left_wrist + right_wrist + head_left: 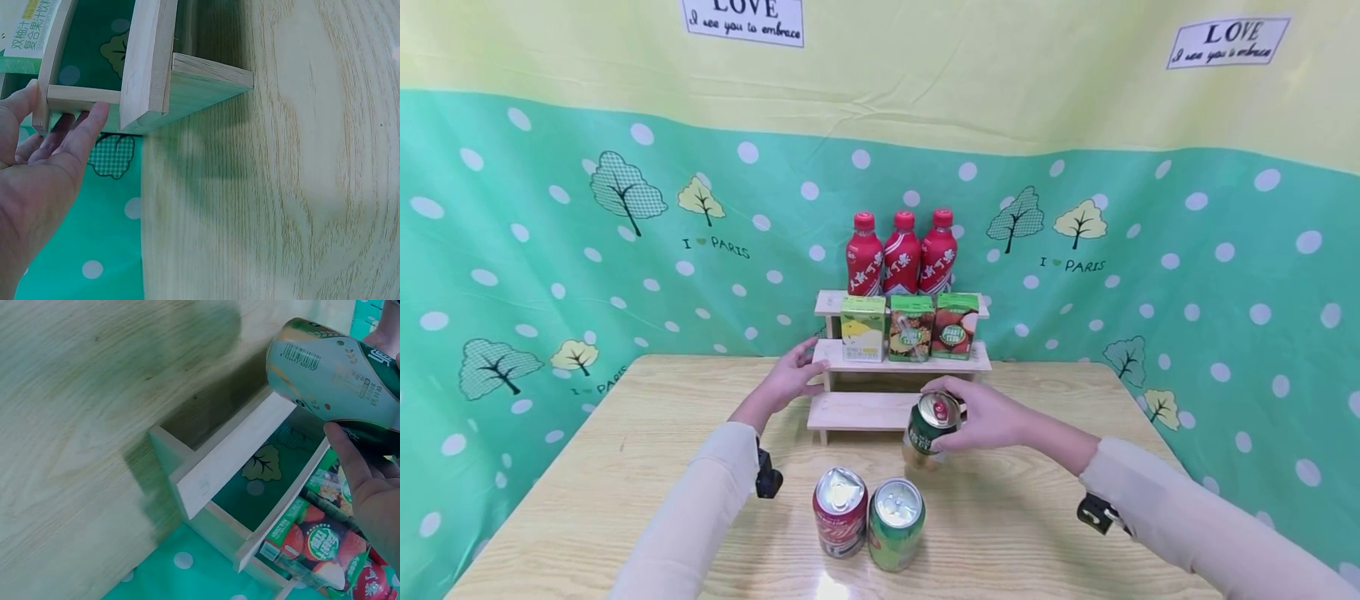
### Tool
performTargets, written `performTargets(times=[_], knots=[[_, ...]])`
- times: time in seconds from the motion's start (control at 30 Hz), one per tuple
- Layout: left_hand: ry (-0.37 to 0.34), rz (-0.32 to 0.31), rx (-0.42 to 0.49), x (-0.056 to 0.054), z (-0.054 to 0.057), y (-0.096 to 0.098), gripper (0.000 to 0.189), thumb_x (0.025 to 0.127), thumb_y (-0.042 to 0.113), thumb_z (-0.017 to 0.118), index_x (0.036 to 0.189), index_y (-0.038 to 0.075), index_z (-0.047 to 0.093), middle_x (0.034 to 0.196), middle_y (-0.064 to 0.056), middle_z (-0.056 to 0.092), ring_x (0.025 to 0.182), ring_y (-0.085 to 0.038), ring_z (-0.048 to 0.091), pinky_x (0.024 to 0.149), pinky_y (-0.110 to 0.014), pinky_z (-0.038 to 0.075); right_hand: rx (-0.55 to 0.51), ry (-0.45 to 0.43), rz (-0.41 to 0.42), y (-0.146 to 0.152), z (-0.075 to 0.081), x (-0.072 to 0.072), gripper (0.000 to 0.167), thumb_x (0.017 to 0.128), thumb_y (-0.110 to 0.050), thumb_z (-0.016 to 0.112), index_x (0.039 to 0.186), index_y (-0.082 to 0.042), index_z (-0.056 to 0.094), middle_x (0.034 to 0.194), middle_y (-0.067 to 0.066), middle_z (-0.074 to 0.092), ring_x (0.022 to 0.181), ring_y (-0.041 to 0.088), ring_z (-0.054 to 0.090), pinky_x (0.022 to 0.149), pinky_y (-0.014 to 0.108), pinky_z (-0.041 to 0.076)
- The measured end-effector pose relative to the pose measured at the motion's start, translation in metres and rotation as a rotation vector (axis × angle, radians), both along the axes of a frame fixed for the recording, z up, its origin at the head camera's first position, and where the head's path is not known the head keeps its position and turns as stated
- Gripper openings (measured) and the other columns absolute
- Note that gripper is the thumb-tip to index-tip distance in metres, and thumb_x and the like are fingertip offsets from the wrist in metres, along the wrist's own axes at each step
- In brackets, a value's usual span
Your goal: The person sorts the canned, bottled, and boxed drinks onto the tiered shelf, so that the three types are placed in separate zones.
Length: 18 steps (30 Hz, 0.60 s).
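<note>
My right hand [992,414] grips a dark green and gold drink can [921,440], holding it off the table in front of the lowest step's right part. The right wrist view shows the can [334,372] tilted, its barcode side visible. At the left end of a three-step wooden display rack [857,410], my left hand [790,377] holds the middle step's edge. In the left wrist view its thumb lies at that step and the fingers reach beneath. A red can [840,512] and a light green can [896,525] stand side by side nearer me.
Three red bottles [902,258] stand on the top step. On the middle step are a yellow juice carton [862,331] and two green-topped cartons [953,327]. A patterned teal and yellow curtain [760,192] hangs behind the wooden table [685,417].
</note>
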State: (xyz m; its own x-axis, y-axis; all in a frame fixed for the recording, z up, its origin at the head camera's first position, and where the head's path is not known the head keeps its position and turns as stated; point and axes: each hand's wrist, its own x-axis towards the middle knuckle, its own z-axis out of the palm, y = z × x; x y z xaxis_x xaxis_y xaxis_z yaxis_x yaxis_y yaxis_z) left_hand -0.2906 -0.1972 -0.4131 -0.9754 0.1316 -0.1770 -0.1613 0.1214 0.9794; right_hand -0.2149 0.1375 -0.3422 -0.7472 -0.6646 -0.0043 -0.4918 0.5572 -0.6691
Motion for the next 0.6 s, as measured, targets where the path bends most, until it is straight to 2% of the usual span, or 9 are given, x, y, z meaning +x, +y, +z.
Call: performTargets(times=[0.23,0.37,0.6], knots=[[-0.002,0.001,0.007,0.0,0.002,0.002,0.067,0.097,0.015,0.05,0.152,0.019,0.011,0.153,-0.023,0.016,0.135,-0.04,0.033,0.099,-0.047,0.049,-0.009,0.042,-0.01,-0.012,0.001,-0.008,0.068,0.07,-0.032,0.082,0.128,-0.016,0.049,0.118,0.0,0.057,0.104,0.014,0.058,0.086,0.027,0.053],[0.007,-0.005,0.018,0.001,0.003,0.002,0.067,0.098,0.014,0.049,0.152,0.016,0.01,0.152,-0.024,0.018,0.135,-0.04,0.033,0.1,-0.049,0.048,-0.036,0.061,-0.021,-0.02,0.002,-0.012,0.069,0.071,-0.032,0.082,0.129,-0.015,0.049,0.119,0.0,0.057,0.103,0.014,0.058,0.085,0.027,0.054],[0.001,-0.002,0.027,0.002,0.003,0.002,0.067,0.097,0.013,0.049,0.152,0.017,0.01,0.153,-0.024,0.017,0.135,-0.041,0.032,0.101,-0.05,0.046,-0.007,0.043,-0.119,-0.036,0.005,-0.015,0.071,0.07,-0.037,0.081,0.13,-0.021,0.048,0.114,-0.005,0.06,0.101,0.011,0.058,0.083,0.026,0.055]])
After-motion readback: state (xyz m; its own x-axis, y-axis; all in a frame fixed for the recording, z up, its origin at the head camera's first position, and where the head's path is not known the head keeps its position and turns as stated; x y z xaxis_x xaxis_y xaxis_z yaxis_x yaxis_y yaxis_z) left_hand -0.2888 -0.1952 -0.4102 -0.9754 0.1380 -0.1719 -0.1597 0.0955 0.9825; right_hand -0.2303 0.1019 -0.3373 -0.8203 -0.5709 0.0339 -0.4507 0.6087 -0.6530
